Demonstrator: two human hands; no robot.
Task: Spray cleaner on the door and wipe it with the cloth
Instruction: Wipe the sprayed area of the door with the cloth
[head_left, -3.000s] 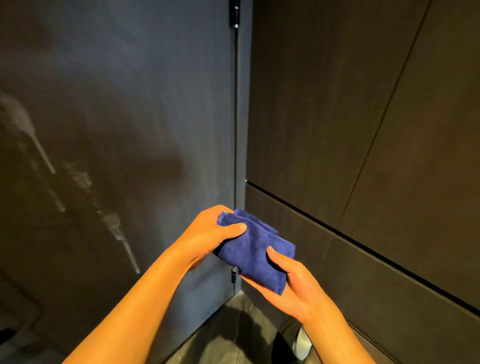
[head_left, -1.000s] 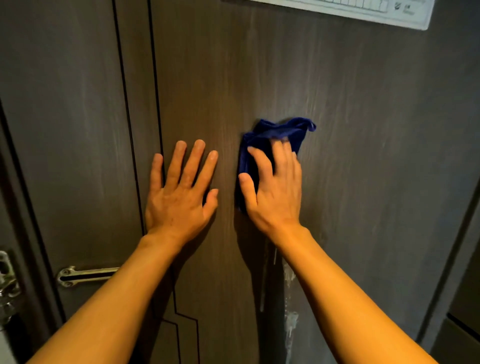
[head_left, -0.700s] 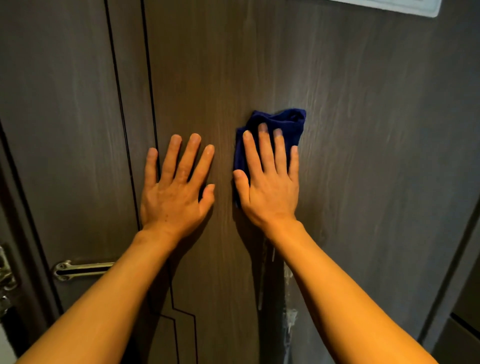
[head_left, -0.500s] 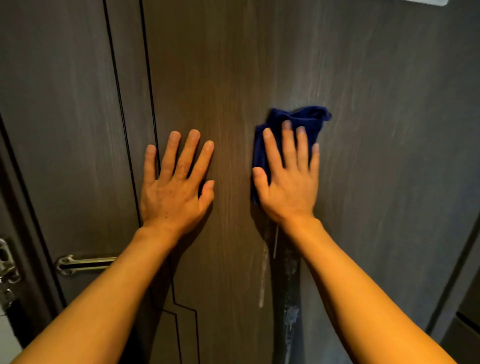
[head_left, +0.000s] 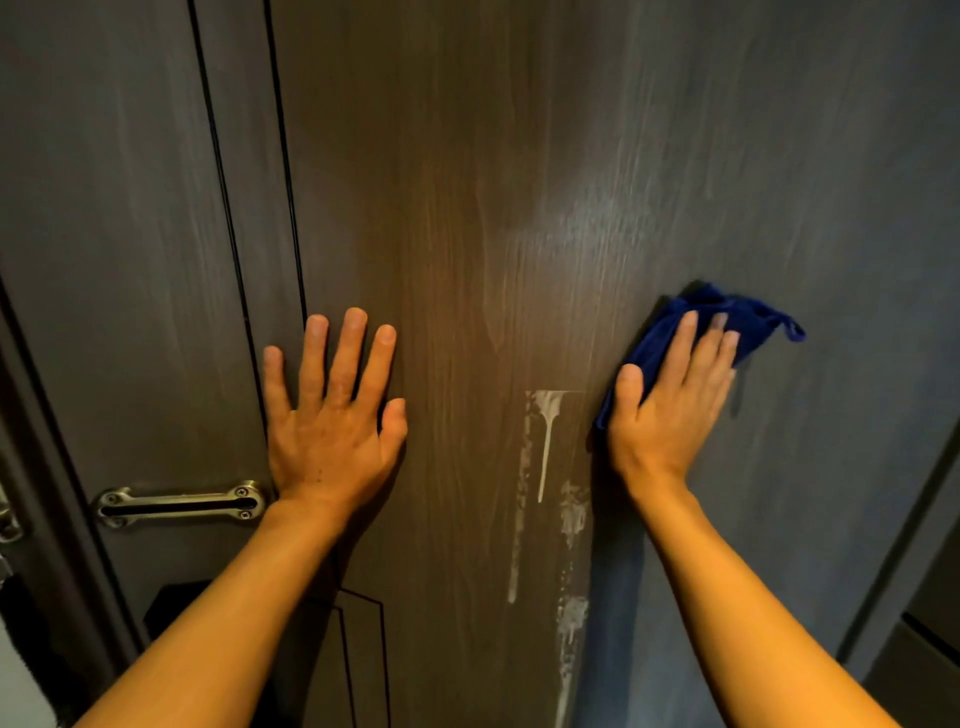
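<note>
Both hands were flat on the dark wood-grain door (head_left: 467, 208): left hand (head_left: 332, 415) spread bare, right hand (head_left: 670, 410) pressing the crumpled blue cloth (head_left: 748, 322).

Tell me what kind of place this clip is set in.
Probably indoors at a room doorway: a dark wood-grain door with a metal latch, foamy cleaner streaks, and a blue cloth under the right hand.

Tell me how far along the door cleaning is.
Done: cleaner is on the door, shown by white foam runs down its middle. In hand: the right hand presses the blue cloth flat against the door, right of the runs, while the left hand braces flat on the panel. Left: the foam runs below and between the hands are not yet wiped.
</note>
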